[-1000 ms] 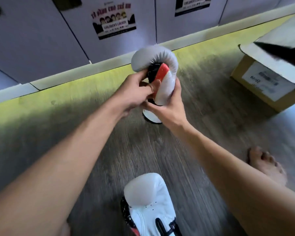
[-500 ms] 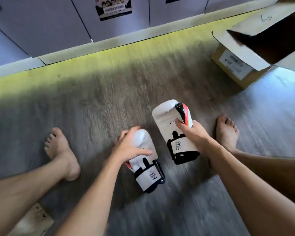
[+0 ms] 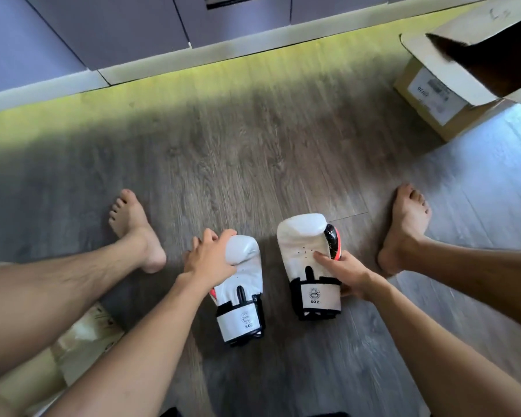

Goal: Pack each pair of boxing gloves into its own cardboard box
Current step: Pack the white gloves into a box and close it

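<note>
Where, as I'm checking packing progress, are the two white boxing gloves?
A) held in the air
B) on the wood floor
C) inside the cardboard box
B: both lie flat on the wood floor, the left hand gripping the nearer boxing glove, the right hand the farther boxing glove, apart from the open cardboard box.

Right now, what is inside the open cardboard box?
The cardboard box stands open, but its inside shows only shadow; any contents are hidden. The left glove and right glove lie outside, on the floor.
</note>
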